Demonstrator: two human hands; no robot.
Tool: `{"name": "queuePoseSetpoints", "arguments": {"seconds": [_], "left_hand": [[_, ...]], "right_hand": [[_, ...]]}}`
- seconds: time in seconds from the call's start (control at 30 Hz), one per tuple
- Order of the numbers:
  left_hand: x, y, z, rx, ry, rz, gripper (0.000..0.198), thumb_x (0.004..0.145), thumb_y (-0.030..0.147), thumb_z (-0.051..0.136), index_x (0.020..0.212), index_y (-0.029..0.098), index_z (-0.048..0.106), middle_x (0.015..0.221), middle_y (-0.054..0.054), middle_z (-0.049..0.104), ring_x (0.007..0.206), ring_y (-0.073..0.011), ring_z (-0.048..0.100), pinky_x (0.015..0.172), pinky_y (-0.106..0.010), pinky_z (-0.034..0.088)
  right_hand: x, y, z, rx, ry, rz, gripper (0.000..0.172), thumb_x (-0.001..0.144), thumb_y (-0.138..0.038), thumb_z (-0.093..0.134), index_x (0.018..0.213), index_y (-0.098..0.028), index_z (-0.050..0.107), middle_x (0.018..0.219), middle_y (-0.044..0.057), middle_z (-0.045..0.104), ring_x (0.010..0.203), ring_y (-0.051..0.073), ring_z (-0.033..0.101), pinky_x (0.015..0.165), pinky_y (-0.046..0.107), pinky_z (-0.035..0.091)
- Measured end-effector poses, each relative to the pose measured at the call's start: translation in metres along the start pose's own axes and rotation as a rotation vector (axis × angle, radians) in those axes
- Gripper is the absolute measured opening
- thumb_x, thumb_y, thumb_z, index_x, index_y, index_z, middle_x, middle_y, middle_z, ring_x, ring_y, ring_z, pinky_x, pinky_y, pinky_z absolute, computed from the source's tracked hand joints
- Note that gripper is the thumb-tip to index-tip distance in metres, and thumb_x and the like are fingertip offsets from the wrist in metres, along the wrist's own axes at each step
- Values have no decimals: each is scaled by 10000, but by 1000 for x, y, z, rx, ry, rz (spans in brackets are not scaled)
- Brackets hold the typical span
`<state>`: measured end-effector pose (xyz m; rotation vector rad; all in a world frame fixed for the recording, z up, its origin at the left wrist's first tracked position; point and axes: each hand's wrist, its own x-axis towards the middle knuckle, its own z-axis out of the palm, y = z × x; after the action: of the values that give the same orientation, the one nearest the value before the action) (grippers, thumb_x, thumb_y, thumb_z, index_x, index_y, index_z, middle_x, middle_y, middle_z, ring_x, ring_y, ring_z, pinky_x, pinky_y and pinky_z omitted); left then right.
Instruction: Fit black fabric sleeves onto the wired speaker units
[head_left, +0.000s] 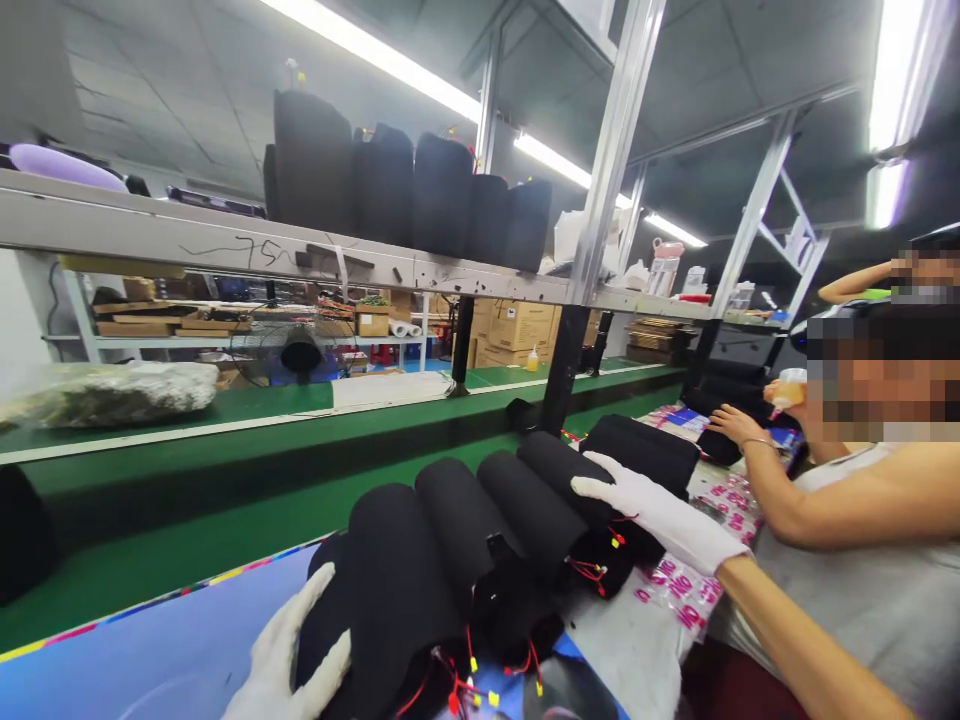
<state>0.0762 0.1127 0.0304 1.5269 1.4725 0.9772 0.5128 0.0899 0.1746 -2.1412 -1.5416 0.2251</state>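
Several black fabric cylinders point(405, 590) lie side by side in a row, with red wires and small yellow connectors point(474, 690) at their near ends. My left hand point(289, 650), in a white glove, grips the leftmost black cylinder point(319, 630), thumb and fingers around its side. At the other end of the row, my white-gloved right hand point(652, 505) rests with fingers stretched out against a black cylinder point(566, 475). Its remaining fingers are partly hidden. Another black cylinder point(645, 450) lies just beyond that hand.
A green conveyor belt point(225, 530) runs behind the blue-covered work surface point(150, 650). Black cylinders point(311, 165) stand on the overhead shelf point(420, 268), held by metal posts point(619, 140). At right, a co-worker's hand point(739, 425) touches black material; pink-printed plastic bags point(682, 590) lie nearby.
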Motion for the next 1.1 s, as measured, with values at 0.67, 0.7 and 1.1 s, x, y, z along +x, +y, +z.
{"name": "queuePoseSetpoints", "arguments": {"seconds": [0.67,0.7,1.1], "left_hand": [[-50,-7,-50,-347,-179,-193,844,737,800,659,1415,304,581,1473,-95,605,1303,-350,609,1080,-480,496],[-54,-9,-54,-383,-180,-220,864,704,817,678,1396,306,598,1457,-100,617,1295,-347,613,1058,-470,510],[-55,28,-50,-695,-191,-300,1022,502,793,830,1296,188,611,866,19,580,609,-75,461,601,-234,391]], "right_hand": [[-127,-243,97,-498,29,-538,884,918,-625,602,1601,-129,341,1452,355,545,1190,541,633,890,608,516],[-126,-249,99,-483,5,-533,893,876,-564,686,1599,-161,351,1499,358,492,1118,536,669,832,586,534],[-121,-235,94,-44,-117,-369,701,899,-404,582,1554,-201,435,1491,138,587,1260,360,652,1032,467,525]]}}
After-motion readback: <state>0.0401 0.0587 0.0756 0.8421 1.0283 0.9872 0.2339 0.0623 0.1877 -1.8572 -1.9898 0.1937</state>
